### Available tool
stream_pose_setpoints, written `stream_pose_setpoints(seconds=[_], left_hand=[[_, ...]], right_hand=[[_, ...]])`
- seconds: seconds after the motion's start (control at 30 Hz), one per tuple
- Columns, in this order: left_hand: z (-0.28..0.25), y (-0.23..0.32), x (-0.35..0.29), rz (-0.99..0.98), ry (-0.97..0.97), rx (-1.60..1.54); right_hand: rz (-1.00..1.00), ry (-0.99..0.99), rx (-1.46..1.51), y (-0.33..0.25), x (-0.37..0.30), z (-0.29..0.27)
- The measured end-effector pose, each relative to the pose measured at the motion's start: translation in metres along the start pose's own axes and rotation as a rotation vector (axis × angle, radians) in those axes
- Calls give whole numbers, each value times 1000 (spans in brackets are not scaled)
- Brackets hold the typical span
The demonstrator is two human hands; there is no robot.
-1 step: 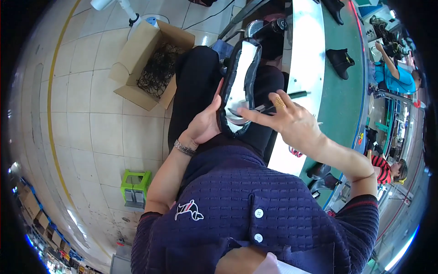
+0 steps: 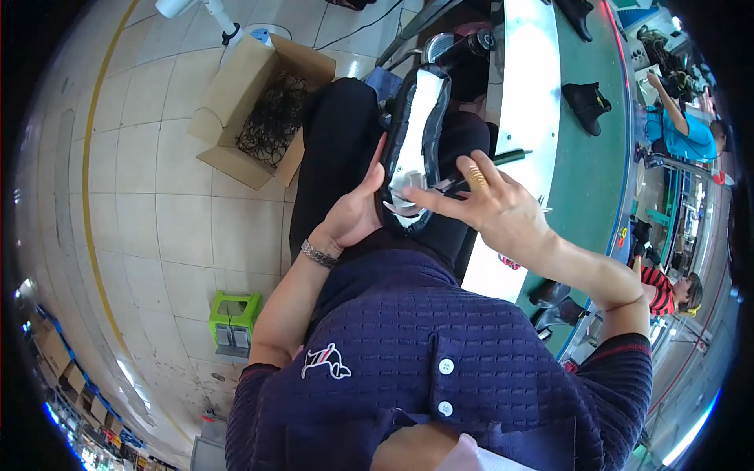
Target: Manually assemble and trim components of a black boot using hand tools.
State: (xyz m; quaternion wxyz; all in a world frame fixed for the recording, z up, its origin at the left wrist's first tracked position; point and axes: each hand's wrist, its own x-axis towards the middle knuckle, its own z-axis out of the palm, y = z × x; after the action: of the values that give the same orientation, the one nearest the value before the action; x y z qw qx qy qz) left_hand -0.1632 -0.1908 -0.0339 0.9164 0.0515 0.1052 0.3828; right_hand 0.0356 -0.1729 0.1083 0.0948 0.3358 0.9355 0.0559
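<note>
Black shoe (image 2: pixel 415 133), pale bottom up, is over the person's lap (image 2: pixel 338 149) in the head view. Left hand (image 2: pixel 355 212) has the near end by its left side, thumb at the rim, fingers closed on it though the tips are mostly hidden. Right hand (image 2: pixel 503 206) has bent fingers closed around a thin green-ended tool (image 2: pixel 510 156), one finger stretched to the pale bottom. White bench (image 2: pixel 531 102)'s just to the right, cardboard box (image 2: pixel 228 94) off left.
</note>
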Motion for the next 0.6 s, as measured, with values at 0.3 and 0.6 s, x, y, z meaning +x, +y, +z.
stream_pose_setpoints(seconds=[0.3, 0.6], left_hand=[[7, -15, 4, 292, 264, 493], [-12, -19, -8, 181, 256, 740]], right_hand=[[22, -447, 342, 18, 23, -38], [39, -397, 330, 1, 30, 4]])
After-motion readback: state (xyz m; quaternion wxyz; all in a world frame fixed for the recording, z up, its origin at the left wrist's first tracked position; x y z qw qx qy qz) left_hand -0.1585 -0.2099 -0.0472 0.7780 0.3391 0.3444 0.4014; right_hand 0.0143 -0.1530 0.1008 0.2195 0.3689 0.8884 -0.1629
